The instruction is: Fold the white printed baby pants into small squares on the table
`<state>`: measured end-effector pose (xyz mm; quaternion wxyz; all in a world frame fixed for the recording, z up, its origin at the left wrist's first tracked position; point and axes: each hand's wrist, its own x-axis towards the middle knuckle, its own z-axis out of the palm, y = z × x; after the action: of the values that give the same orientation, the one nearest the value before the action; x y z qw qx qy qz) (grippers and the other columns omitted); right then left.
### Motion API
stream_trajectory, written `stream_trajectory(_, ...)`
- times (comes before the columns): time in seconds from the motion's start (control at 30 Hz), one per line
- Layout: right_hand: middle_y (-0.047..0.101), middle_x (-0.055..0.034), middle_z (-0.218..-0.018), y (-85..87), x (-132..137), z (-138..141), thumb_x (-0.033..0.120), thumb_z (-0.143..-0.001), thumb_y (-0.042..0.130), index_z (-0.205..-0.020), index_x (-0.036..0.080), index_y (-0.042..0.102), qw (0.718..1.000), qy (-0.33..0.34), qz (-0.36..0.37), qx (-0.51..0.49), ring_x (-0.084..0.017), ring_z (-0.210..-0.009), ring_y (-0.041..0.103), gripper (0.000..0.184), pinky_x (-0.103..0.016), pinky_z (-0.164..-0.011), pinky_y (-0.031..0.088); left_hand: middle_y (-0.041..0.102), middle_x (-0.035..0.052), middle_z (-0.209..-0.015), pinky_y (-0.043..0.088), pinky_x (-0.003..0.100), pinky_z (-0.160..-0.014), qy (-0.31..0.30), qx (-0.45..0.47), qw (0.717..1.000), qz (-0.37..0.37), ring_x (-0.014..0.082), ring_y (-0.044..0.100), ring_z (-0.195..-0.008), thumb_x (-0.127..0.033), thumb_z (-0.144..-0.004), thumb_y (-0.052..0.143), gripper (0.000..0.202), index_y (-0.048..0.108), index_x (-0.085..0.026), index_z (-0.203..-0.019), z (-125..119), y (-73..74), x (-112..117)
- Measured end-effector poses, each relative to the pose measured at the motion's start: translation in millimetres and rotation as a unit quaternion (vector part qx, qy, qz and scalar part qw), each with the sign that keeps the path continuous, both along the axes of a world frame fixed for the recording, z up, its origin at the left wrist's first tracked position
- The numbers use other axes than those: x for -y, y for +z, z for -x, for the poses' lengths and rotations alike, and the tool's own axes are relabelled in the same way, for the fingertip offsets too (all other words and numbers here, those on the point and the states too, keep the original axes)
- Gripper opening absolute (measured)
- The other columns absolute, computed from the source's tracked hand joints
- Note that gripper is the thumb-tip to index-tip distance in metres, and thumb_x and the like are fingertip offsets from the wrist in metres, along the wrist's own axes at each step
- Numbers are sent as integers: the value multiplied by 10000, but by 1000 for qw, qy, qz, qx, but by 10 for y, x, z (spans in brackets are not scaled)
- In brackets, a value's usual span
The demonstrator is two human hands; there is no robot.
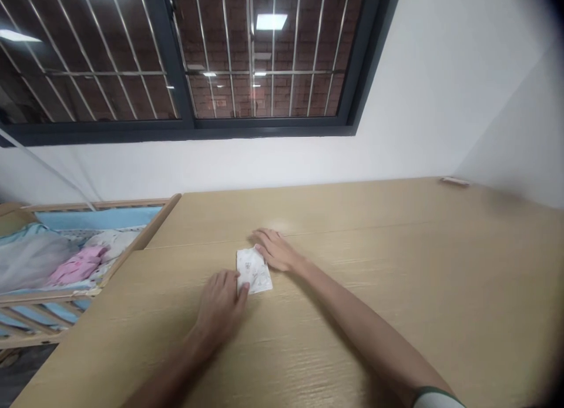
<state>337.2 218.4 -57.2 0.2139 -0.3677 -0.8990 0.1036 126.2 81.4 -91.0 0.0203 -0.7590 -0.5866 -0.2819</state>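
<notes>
Fingertips and thumbs meet a small white paper packet (254,273) lying flat on a wide wooden board (440,290), nearer the board's left edge than its far right corner. The left hand (221,299) comes in from the near side, its fingers bunched loosely at the packet's left side and its thumb set apart, touching near the lower left corner; whether they pinch the paper cannot be told. The right hand (275,251) reaches over the upper right corner with fingers loosely stretched together beyond it and the thumb at the paper's edge, no firm grip showing. Small dark print marks the packet, too faint to read. A white sleeve (436,400) with green trim shows at the right arm.

Just past the hands, a thin seam runs across the board. A small flat piece (455,181) lies at the far right corner. Along the left edge stands a wooden cot (143,238) with blue padding (101,219), a pink cloth (79,266) and pale netting (37,258) inside. Behind the far edge rises a white wall (414,114) holding a dark-framed window (273,127), where metal bars (282,73) cross a view of brickwork (321,91).
</notes>
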Motion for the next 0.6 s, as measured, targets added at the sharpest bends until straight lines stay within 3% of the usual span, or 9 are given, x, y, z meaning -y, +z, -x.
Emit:
stream_trajectory(0.07,543,-163,-1419,27,75,-24,438,-1067,356,-1437,179,472,999,-19,8,-29,-275,-1349,458,467,-488,-1133,314,681,116,-912,471,421,-820,65,-19,997,33,294,637,-906,-470,-1001,413,344,609,-200,-919,85,37,-78)
stream_trajectory(0.13,627,-148,-1258,40,129,-40,386,-1036,457,-1297,163,568,998,-19,34,-42,-272,-1200,554,361,-453,-1051,388,675,106,-851,441,403,-782,83,-26,991,97,298,638,-869,-491,-991,426,357,571,-213,-821,121,66,-131)
stream_trajectory(0.27,643,-92,-1036,26,259,-6,348,-936,625,-1131,154,608,993,-31,100,-55,-225,-926,602,275,-356,-856,474,683,66,-845,412,342,-748,29,-8,984,174,253,647,-849,-443,-996,429,306,529,-224,-806,93,108,-180)
stream_trajectory(0.37,598,-95,-1065,22,442,64,310,-895,660,-1081,159,605,991,-44,108,-71,-215,-934,589,246,-331,-845,481,689,37,-828,394,307,-692,-10,-5,980,199,221,644,-805,-398,-981,449,254,524,-226,-811,78,181,-164)
stream_trajectory(0.5,609,-116,-1065,101,821,149,329,-877,654,-1065,171,626,991,-66,110,-43,-248,-997,596,247,-349,-884,477,672,1,-733,356,293,-625,-55,-15,972,226,208,627,-722,-361,-923,509,217,520,-232,-750,175,330,34)
stream_trajectory(0.6,662,-116,-988,222,1211,193,308,-834,652,-999,176,661,989,-78,124,-17,-261,-948,620,212,-345,-835,472,660,-24,-705,346,276,-585,-71,-25,972,221,185,611,-665,-336,-861,566,181,539,-231,-715,403,343,369)
